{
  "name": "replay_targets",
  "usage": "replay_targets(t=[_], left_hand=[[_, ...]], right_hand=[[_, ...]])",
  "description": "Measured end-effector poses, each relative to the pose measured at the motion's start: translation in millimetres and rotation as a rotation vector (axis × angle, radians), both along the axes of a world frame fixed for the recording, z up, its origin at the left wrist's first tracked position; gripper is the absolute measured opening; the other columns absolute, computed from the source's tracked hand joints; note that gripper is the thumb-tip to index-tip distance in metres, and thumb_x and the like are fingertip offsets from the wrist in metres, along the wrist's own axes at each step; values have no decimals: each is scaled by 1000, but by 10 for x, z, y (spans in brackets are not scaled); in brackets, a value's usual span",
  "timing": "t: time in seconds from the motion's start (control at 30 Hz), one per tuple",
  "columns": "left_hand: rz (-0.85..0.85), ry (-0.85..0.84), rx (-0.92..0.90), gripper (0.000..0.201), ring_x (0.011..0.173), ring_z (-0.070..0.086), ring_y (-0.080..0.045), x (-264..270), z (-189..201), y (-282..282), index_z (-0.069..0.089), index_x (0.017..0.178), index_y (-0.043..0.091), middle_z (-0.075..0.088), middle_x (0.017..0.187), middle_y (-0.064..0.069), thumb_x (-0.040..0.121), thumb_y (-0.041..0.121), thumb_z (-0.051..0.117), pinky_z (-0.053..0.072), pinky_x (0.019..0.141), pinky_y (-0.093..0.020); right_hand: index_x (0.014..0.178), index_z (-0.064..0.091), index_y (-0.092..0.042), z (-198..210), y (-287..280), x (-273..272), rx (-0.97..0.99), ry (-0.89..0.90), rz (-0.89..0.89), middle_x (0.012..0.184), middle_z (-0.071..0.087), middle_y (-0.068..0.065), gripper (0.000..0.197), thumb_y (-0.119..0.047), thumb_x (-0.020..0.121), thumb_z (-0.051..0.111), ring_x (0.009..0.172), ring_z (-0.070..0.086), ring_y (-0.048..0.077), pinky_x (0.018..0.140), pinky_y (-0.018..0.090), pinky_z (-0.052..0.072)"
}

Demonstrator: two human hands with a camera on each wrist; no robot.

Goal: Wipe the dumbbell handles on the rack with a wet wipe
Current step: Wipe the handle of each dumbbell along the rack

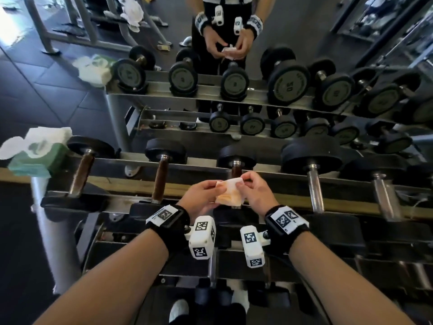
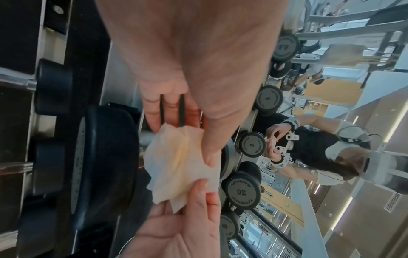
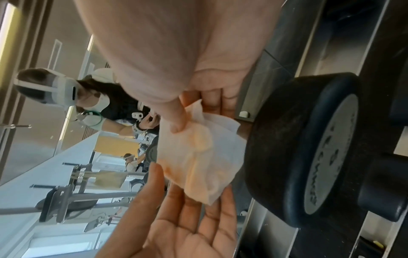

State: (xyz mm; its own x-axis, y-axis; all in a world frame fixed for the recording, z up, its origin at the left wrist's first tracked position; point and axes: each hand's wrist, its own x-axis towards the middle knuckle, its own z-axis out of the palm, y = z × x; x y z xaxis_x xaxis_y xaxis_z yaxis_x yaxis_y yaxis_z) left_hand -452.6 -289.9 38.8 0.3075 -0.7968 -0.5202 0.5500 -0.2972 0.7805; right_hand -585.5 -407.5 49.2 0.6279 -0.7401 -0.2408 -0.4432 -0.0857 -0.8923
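**Wet wipe gets turned over before the next handle**

The wet wipe [image 1: 229,191] is up in the air between the two hands, just above the front rail of the rack [image 1: 121,187]. It is white, but it has orange-brown marks on it, so it looks used. The left hand [image 1: 202,195] pinches one side of it with the thumb and fingers. The right hand [image 1: 255,193] pinches the other side, with its fingertips [image 1: 243,178] on the top edge. Both hands are pulling the wipe a little flat, as if to fold it or find a clean part.

I think this is a small stop between wipes, not a wipe itself. The wipe is not touching any handle right now.

Right behind the hands is a dark brown handle [image 1: 236,170], partly hidden by the wipe. To the left of the hands are two more brown handles [image 1: 161,178], and to the right are shiny silver handles [image 1: 315,191]. I cannot tell which ones are clean already.

Next, I think one hand should wrap a clean bit of the wipe round a handle and rub along it. The wipe is thin and floppy, so it needs a good hold or it may bunch up.

Far to the left of the hands sits a green tissue box [image 1: 35,158] with white paper sticking out.
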Motion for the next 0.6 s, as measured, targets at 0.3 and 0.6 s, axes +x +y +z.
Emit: replay_targets(t=[0.3,0.6], left_hand=[[25,-227,122,7,75,72,-12,44,-268,-17,68,98,17,73,96,-7,92,15,64,55,57,-21],[16,-381,187,19,84,69,-19,283,-499,-353,66,113,9,70,94,-6,95,9,60,61,69,-30]], right_hand=[[95,66,-19,-148,39,-81,-24,-24,-101,98,69,1,12,-10,89,70,96,66,18,88,30,53],[96,76,-28,-441,183,-628,33,-36,-65,102,74,-9,12,-20,88,73,101,66,4,85,10,45]])
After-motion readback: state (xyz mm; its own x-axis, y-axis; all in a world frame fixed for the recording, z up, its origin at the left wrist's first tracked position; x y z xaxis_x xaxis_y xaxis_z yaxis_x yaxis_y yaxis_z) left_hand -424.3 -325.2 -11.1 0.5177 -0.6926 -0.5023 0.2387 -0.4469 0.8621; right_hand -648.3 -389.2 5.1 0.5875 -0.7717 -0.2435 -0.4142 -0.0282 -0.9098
